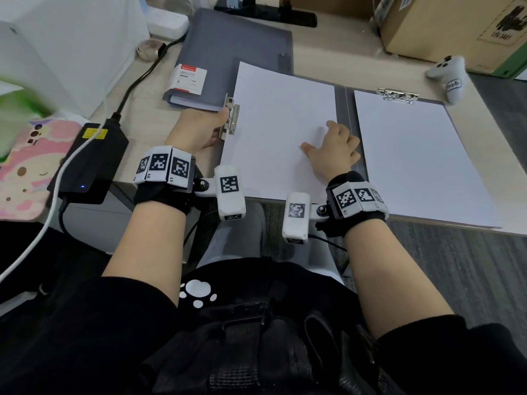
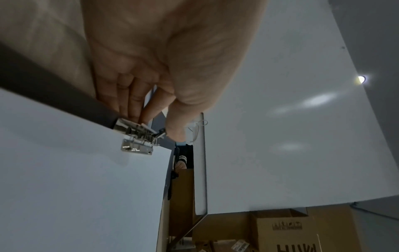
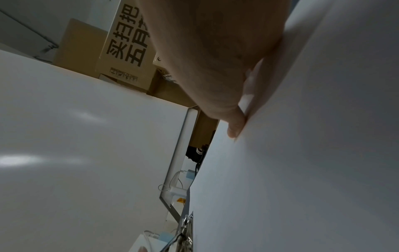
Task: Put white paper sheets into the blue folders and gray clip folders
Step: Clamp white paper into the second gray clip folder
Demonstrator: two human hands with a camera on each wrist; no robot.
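a: hands?
b: left hand point(image 1: 196, 129) sits at the left edge of the open gray clip folder point(image 1: 343, 109). thumb and fingers pinch the side metal clip point(image 1: 232, 118); the left wrist view shows fingertips point(image 2: 134, 112) on the lever and the clip's jaw lifted over the paper edge.
a: right?
b: right hand point(image 1: 332, 151) lies palm down on the white paper sheet point(image 1: 273, 109), fingers loosely spread and pressing it flat. the right wrist view shows only the thumb side against the paper.
a: where's the sheet?
b: on the folder's left half, tilted a bit, left edge at the clip. near edge hangs past the table edge point(image 1: 159, 138).
a: other half?
b: second white sheet point(image 1: 413, 155) on the right half, under the top metal clip point(image 1: 397, 95) at its far edge.
a: anything else?
b: black power brick point(image 1: 91, 161) near left with a white cable over it. closed gray folder point(image 1: 228, 49) far left, partly under the open one. white game controller point(image 1: 450, 75) far right, cardboard box point(image 1: 445, 27) behind it.
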